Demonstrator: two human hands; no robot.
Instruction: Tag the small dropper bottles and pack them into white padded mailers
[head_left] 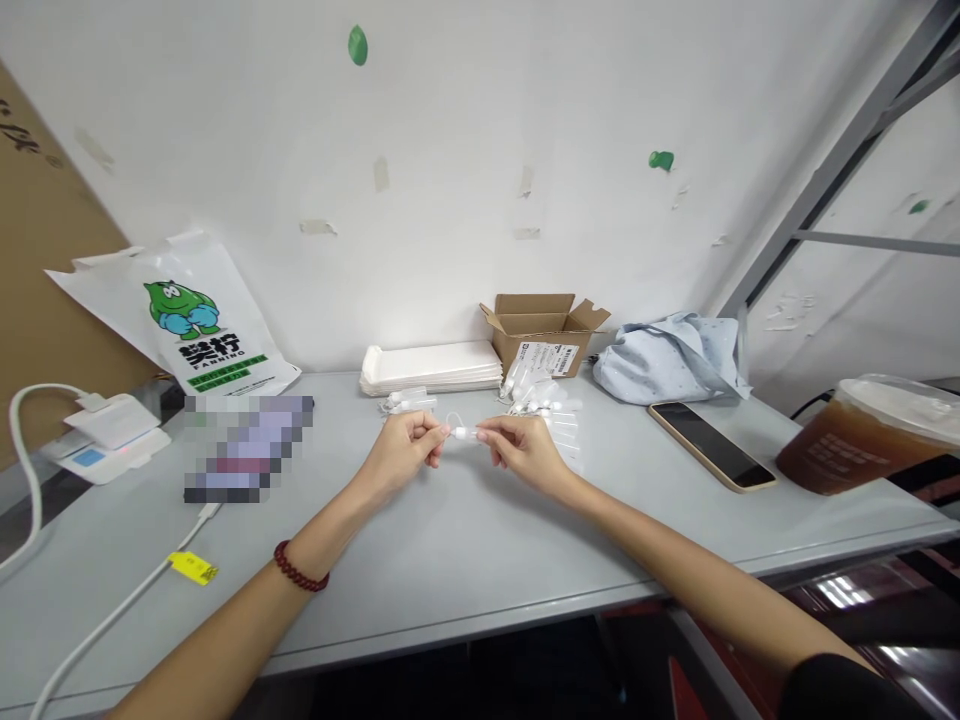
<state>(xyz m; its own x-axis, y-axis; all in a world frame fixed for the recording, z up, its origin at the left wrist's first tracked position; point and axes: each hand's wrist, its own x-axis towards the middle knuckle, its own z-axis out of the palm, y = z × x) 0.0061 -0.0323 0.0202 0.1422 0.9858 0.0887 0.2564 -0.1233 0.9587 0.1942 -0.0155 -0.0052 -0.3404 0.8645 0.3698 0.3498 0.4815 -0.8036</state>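
A gray table (465, 550) holds an open brown box (544, 350) with a pile of clear tubes (559, 425) in front. Closer, the left hand (401, 450) and right hand (525, 452) both pinch one tiny white piece (463, 433) between them, over the table.

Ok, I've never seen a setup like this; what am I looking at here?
No machine: a person works bare-handed, and the one picture comes from a camera on their head, facing forward and down. The left hand and right hand pinch a small white-and-clear piece between them. On the grey desk, similar clear pieces lie beyond, near an open cardboard box and a white stack. Further right are a phone and a drink; at left, a pixelated item.
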